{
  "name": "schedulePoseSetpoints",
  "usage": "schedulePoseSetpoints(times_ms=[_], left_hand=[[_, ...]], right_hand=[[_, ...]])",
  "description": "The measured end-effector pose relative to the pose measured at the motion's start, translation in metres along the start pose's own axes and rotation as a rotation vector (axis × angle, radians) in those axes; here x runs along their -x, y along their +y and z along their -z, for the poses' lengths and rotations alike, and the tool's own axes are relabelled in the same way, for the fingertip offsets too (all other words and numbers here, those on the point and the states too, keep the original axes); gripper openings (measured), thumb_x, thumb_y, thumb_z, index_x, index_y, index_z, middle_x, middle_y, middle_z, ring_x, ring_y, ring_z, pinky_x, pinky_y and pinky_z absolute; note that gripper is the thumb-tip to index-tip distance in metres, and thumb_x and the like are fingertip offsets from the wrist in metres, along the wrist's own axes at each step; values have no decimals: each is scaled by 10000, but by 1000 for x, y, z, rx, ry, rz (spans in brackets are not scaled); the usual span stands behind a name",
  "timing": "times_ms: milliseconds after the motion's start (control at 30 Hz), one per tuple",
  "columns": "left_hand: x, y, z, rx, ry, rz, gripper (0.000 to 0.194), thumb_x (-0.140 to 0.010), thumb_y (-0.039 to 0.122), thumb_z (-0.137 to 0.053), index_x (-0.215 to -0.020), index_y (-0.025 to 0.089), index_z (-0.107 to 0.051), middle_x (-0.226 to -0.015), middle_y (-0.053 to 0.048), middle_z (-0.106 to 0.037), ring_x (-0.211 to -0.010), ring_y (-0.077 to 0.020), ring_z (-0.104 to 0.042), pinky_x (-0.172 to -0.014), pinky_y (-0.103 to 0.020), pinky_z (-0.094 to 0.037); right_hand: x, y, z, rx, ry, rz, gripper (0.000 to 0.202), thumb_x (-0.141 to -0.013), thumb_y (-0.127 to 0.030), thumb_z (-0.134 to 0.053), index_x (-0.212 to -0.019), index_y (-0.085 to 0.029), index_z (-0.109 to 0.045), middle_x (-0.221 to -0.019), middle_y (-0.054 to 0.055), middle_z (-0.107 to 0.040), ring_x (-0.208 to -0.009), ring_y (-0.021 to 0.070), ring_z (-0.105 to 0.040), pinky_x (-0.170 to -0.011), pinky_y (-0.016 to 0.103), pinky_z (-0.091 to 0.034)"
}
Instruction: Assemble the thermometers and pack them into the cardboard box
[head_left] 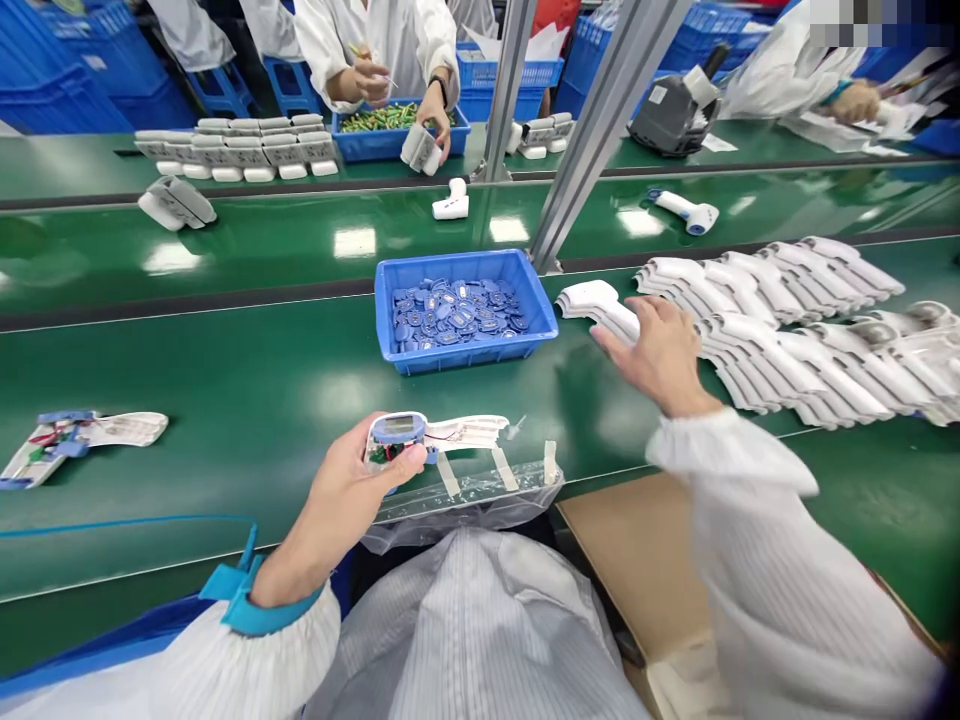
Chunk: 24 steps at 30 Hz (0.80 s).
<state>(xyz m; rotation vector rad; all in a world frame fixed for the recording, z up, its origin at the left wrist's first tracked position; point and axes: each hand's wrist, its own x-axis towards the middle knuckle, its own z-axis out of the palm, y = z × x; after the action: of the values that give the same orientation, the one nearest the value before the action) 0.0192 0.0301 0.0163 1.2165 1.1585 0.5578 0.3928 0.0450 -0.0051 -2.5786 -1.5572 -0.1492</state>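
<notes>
1. White-and-blue gadget point(400, 428) is held in the left hand point(352, 475) in the head view, near the close edge of the green bench point(262, 360). Whether the bench is touched by it cannot be told.
2. Its left end is gripped snugly, with the thumb laid across the front. Its little screen is turned up, maybe so that it and the red and green bits inside can be seen.
3. Its white handle point(469, 432) is pointed to the right and is not covered by any fingers, perhaps because one end is enough to hold.
4. Over on the right, the right hand point(664, 355) is stretched out to a small pile of white shells point(592, 297). Its thumb and fingers are spread wide. Whether a shell is touched cannot be told.
5. Long rows of more shells point(765, 360) are stacked close together, likely to save room.
6. Small blue parts point(457, 310) are kept in a blue tray point(472, 357), probably so that none slide away.
7. A clear bag point(465, 512) seems to be held to the bench edge by tape strips point(504, 468).
8. Another opened gadget point(64, 440) is set well apart on the left.
</notes>
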Motion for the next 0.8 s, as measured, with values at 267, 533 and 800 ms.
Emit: schedulePoseSetpoints(times_ms=[267,533,800], left_hand=[[-1,-10,-4,-21,-42,-69,338,-867,426,-722,-1071,173,-630,-983,-33,-663,-895,-159,-589,-788,-254,-461],[-6,-17,-1,82,-93,29,313,-878,424,-682,-1064,175,-644,-905,-42,-669,-768,-167,-618,-731,-285,-517],[-7,-16,-3,-185,-116,-150,211,-929,331,-618,-1089,212,-686,-1014,-29,-699,-910,-188,-610,-816,-279,-462]], right_hand=[[-21,17,-32,139,-201,31,460,-984,-421,-494,-1212,-25,-543,-1215,325,-580,-1113,404,-570,-818,479,-433],[75,17,-15,34,-39,162,577,-957,-603,-395,-1339,-185,-506,-1194,276,-603,-1057,501,-590,-714,587,-472],[118,-103,41,-659,-124,553,234,-974,-454,-568,-1033,-287,-721,-1058,41,-724,-952,223,-664,-838,388,-494]])
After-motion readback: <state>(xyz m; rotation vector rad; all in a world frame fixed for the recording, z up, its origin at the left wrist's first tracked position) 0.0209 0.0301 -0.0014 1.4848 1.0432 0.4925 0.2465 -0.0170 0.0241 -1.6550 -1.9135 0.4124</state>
